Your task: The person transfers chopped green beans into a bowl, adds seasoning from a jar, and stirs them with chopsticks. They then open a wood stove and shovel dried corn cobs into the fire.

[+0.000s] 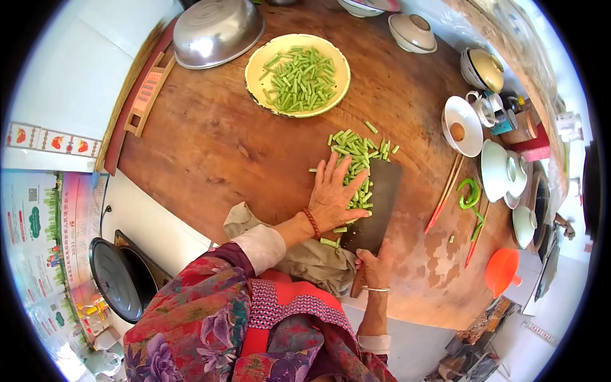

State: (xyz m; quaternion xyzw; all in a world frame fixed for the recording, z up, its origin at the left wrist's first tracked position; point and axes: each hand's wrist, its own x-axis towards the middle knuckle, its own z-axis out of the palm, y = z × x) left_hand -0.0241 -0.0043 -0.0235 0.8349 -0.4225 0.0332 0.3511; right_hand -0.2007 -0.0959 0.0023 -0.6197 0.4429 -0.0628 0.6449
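Note:
My left hand (332, 198) lies spread over a heap of cut green beans (354, 145), palm down, with a braided bracelet at the wrist. In my right hand (377, 266) is the wooden handle of a cleaver (379, 194). Its broad dark blade lies along the right side of the heap, and a few bean pieces rest at its edge. Farther back, a yellow enamel bowl (253, 67) holds many more cut beans. A beige cloth (318, 264) is bunched under my left forearm at the table's near edge.
An upturned metal basin (216, 32) stands at the back left. To the right are a white bowl with an egg (457, 132), red-tipped chopsticks (442, 197), green peppers (470, 194), upturned bowls (495, 169) and an orange-red ladle (503, 270). A black lidded pot (114, 280) sits lower left.

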